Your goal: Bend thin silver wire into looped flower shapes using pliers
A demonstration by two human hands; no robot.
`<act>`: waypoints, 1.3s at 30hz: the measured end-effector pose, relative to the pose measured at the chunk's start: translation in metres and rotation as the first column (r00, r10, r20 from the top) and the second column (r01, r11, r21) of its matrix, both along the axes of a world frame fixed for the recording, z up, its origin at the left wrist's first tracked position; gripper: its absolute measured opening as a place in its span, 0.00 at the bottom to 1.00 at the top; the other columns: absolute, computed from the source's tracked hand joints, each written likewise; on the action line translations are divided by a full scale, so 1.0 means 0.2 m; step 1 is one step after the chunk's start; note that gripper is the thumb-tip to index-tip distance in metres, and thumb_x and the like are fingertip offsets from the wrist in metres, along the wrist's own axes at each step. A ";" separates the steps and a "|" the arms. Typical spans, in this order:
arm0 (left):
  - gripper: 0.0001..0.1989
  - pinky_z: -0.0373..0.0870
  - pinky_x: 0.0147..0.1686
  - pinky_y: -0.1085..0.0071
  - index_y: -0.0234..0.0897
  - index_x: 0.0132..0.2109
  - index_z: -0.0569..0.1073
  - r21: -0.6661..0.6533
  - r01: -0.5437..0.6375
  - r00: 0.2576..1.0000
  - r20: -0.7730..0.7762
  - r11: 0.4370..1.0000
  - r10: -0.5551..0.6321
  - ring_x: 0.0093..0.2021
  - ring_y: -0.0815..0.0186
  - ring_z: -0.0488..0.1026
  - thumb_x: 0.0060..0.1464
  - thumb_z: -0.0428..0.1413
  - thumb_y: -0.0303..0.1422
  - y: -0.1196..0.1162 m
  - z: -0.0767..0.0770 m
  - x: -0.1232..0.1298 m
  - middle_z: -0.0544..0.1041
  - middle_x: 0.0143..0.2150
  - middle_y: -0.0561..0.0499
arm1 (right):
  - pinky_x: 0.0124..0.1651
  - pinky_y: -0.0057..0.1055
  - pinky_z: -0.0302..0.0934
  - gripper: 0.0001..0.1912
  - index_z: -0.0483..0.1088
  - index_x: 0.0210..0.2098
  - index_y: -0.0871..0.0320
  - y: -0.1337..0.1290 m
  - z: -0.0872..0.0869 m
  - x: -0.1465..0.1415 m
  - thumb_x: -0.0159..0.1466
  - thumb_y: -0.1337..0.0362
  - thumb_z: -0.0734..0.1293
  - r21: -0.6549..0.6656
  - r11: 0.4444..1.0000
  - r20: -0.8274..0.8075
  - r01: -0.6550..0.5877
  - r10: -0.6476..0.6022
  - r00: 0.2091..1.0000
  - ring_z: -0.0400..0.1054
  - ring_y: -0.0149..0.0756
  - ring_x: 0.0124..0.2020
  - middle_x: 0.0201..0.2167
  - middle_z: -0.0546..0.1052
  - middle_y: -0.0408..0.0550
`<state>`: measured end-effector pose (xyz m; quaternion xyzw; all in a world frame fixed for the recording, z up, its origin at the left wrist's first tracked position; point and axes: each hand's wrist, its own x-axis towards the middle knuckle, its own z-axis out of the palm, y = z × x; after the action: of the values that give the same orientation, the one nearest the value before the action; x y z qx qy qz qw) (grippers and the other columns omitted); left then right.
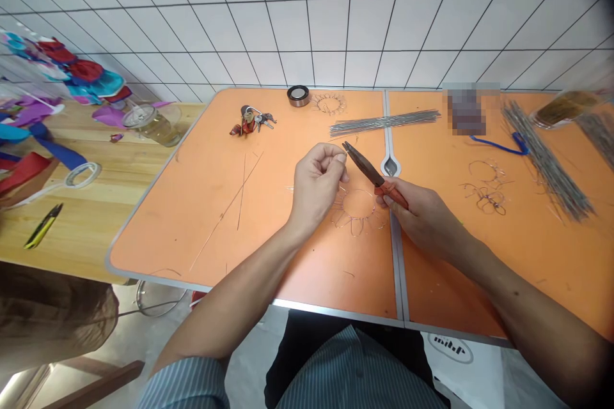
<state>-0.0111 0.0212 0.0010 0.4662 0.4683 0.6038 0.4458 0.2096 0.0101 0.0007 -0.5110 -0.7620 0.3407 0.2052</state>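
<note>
My right hand (425,212) is wrapped round the red handles of a pair of pliers (367,168). The dark jaws point up and left, close to the fingertips of my left hand (317,180). My left fingers are pinched on a thin wire (346,152), of which only a short bit shows at the jaw tips. Below both hands a wire ring with petal-like loops (359,217) appears at the table; whether it joins the pinched wire I cannot tell.
Straight wires lie in a bundle (384,121) behind my hands and another bundle (549,163) at right. Bent wire pieces (487,192), tape (298,96) and keys (254,120) rest on the orange table (192,217). A wooden table at left bears a yellow cutter (43,227) and a jar (152,124).
</note>
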 end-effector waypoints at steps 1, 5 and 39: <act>0.06 0.61 0.24 0.74 0.40 0.38 0.75 -0.016 0.018 1.000 0.018 1.000 -0.017 0.21 0.72 0.64 0.66 0.61 0.33 0.00 0.00 0.00 0.74 0.23 0.56 | 0.43 0.37 0.62 0.08 0.71 0.44 0.51 0.00 0.00 0.00 0.76 0.60 0.61 0.003 1.000 0.003 0.004 -0.004 1.000 0.74 0.42 0.40 0.38 0.81 0.44; 0.06 0.60 0.23 0.74 0.40 0.38 0.72 -0.104 0.083 0.994 0.086 0.991 -0.075 0.20 0.72 0.64 0.66 0.59 0.32 0.00 0.02 0.00 0.75 0.23 0.57 | 0.44 0.37 0.62 0.07 0.70 0.44 0.51 0.01 0.01 0.00 0.76 0.62 0.60 0.054 0.999 0.006 0.002 -0.003 1.000 0.72 0.42 0.39 0.38 0.79 0.45; 0.06 0.52 0.22 0.71 0.42 0.43 0.72 -0.120 0.203 0.977 0.085 0.972 -0.194 0.19 0.72 0.58 0.67 0.60 0.37 -0.02 0.01 0.02 0.75 0.25 0.57 | 0.46 0.37 0.69 0.06 0.72 0.47 0.51 0.04 -0.04 0.04 0.75 0.64 0.63 -0.005 1.000 -0.112 0.013 -0.013 0.994 0.75 0.40 0.40 0.38 0.80 0.45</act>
<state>-0.0064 0.0168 0.0033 0.4587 0.4408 0.5414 0.5497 0.2168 0.0177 -0.0067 -0.4965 -0.7452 0.3692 0.2486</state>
